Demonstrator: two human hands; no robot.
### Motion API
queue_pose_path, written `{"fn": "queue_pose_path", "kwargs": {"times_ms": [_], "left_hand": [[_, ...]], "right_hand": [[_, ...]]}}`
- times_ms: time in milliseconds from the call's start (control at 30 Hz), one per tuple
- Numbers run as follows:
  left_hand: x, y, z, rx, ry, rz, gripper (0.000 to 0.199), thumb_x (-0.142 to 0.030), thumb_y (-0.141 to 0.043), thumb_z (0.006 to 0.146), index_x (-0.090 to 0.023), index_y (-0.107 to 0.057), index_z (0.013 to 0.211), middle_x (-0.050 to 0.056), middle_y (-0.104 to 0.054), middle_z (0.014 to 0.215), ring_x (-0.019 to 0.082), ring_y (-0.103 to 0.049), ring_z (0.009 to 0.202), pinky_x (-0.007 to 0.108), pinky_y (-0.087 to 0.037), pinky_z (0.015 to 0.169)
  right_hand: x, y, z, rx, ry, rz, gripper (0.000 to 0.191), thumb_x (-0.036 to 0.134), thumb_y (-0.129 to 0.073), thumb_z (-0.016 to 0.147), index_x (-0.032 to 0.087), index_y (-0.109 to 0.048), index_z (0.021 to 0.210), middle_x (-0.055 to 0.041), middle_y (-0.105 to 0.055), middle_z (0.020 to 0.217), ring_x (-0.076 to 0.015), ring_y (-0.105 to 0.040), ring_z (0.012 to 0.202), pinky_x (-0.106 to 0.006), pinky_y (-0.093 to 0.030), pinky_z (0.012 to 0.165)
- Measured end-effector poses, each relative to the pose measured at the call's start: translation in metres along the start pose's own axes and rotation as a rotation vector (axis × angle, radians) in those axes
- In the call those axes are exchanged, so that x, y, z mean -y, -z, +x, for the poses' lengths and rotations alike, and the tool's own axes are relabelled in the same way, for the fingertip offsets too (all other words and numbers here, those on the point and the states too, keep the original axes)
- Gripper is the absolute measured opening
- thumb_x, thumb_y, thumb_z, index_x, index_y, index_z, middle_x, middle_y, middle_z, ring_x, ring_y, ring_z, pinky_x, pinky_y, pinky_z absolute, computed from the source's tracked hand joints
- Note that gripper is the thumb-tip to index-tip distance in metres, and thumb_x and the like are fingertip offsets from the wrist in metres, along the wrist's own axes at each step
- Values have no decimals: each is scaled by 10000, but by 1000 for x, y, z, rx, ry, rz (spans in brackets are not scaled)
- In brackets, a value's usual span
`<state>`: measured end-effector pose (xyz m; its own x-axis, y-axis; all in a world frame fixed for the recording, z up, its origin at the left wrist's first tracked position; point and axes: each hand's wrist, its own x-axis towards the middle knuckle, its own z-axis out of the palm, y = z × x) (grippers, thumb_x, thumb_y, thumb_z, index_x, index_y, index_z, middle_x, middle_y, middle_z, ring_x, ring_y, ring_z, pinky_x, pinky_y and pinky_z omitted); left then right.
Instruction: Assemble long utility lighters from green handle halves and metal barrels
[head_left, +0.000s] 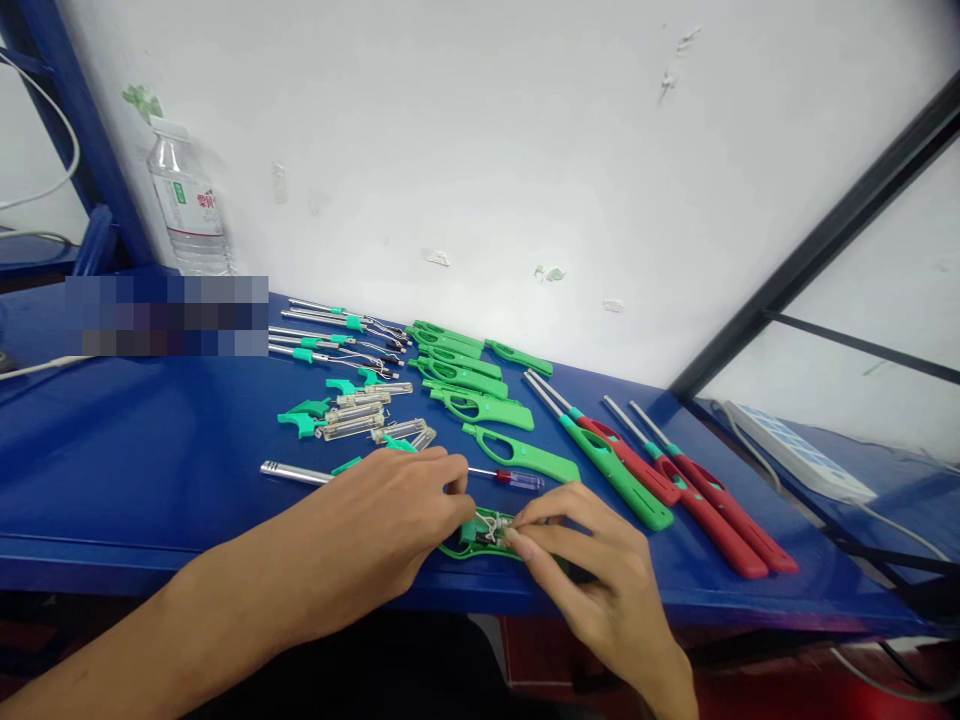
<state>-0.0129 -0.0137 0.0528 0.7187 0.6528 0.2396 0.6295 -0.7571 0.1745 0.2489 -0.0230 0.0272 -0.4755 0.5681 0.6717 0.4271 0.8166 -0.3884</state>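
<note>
An opened green utility lighter (480,548) lies near the table's front edge, its thin white wires and teal trigger showing inside. My left hand (405,510) is closed at its barrel end, fingers curled over the trigger area; the fingertips are partly hidden. My right hand (592,570) pinches with thumb and fingers at the small inner parts by the wires, and its palm covers the handle end. A metal lighter tube (296,472) sticks out to the left of my left hand. Just behind the lighter lies a screwdriver (521,480) with a red and clear handle.
Several green casing halves (517,455) line the table's middle. To their left are metal tubes with wires (322,317), clear fuel tanks (352,427) and teal triggers (300,425). Closed red lighters (720,530) and a green one (622,480) lie right. A water bottle (187,205) stands back left.
</note>
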Motion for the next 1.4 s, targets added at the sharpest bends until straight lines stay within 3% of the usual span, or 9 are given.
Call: {"fn": "queue_pose_path", "kwargs": {"times_ms": [533, 733, 867, 1000, 1400], "left_hand": [[-3, 1, 0, -13, -10, 20, 309, 50, -579, 1002, -233, -703, 1008, 3, -647, 1000, 199, -590, 816, 364, -361, 706], [-6, 7, 2, -13, -17, 60, 343, 101, -617, 917, -221, -709, 990, 9, -654, 984, 204, -593, 826, 342, -366, 697], [-5, 9, 3, -36, -32, 82, 377, 123, -619, 879, -216, -705, 1020, 19, -639, 978, 212, -565, 793, 344, -349, 671], [0, 5, 3, -73, -11, 100, 373, 112, -570, 915, -217, -692, 1041, 31, -648, 1031, 219, -572, 829, 346, -349, 674], [6, -6, 0, -35, -7, 66, 371, 108, -591, 906, -237, -687, 1003, 7, -627, 1026, 204, -567, 831, 364, -345, 685]], "right_hand": [[-2, -1, 0, 20, 44, -22, 153, 78, -718, 1033, 191, -787, 957, -43, -774, 942, -179, -709, 820, -330, -549, 752], [-1, -3, -1, 6, -2, 5, 162, 99, -712, 1041, 213, -773, 943, -32, -769, 943, -187, -712, 843, -334, -553, 774], [-2, -3, 0, 39, -104, -29, 127, 175, -704, 1069, 264, -781, 1118, -34, -788, 1035, -225, -728, 971, -365, -567, 869], [-4, -4, 0, 102, -213, -76, 249, 252, -702, 1083, 304, -738, 1323, -56, -784, 1214, -266, -720, 1140, -401, -574, 984], [-5, -5, 1, 158, -252, -59, 151, 242, -667, 1099, 293, -798, 1157, -49, -788, 1158, -263, -723, 1117, -387, -571, 969]]}}
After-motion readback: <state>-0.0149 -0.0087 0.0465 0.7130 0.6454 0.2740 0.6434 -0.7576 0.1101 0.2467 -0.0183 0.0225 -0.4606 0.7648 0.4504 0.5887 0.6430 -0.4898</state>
